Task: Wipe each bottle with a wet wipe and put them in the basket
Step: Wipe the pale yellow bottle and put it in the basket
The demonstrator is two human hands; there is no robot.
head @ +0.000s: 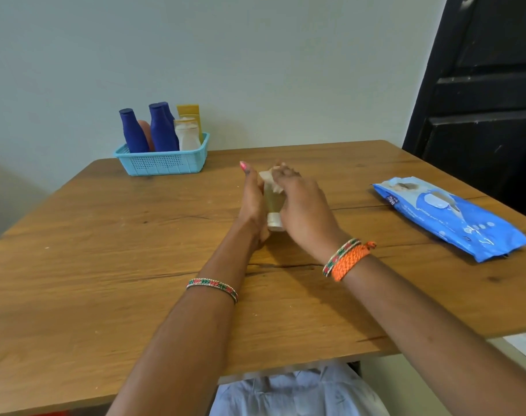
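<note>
A small clear bottle (272,202) with yellowish liquid and a white cap pointing toward me lies between my hands over the table's middle. My left hand (252,202) grips its left side. My right hand (300,205) holds a white wet wipe (269,177) against the bottle's far end, fingers curled over it. The light blue basket (162,165) stands at the far left of the table against the wall, holding several bottles: blue ones (132,132), a white one (187,136), a yellow one and a pinkish one.
A blue pack of wet wipes (447,214) lies at the table's right edge. A dark door (483,100) stands behind it on the right. The wooden table (105,265) has its near edge over my lap.
</note>
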